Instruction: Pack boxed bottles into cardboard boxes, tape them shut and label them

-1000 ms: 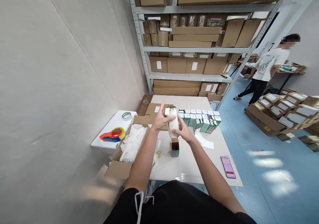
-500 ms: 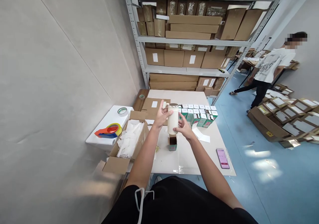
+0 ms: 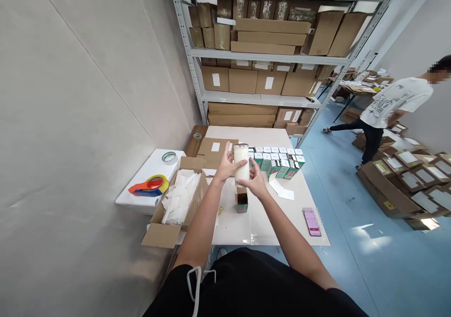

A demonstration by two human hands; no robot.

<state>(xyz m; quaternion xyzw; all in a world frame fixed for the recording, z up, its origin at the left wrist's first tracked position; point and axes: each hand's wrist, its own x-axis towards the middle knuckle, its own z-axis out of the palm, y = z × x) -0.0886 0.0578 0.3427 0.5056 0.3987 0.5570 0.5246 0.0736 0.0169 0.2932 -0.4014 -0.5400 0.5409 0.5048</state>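
A cream-white tumbler (image 3: 241, 159) with a silvery rim at its top is held upright above the table (image 3: 268, 223). My left hand (image 3: 226, 165) grips its left side, thumb across the front. From the right, my right hand (image 3: 256, 181) closes on the lower part, fingers behind it and thumb near the base. Just below the tumbler stands a small green-and-brown carton (image 3: 242, 207), its top open and its inside dark. Rows of green-and-white cartons (image 3: 275, 166) stand behind and right of my right hand; a few in front have open flaps.
An open cardboard box (image 3: 192, 209) of white paper sits left, beside a tape dispenser (image 3: 150, 185) and tape roll (image 3: 169, 157) on a white surface. White paper (image 3: 281, 189) and a phone (image 3: 312, 222) lie right. Shelving (image 3: 260, 98) stands behind; a person (image 3: 391, 103) walks at far right.
Both hands still hold the tumbler; it has turned slightly, and the small handle-like part at its upper left no longer shows. The person at far right has moved rightward.
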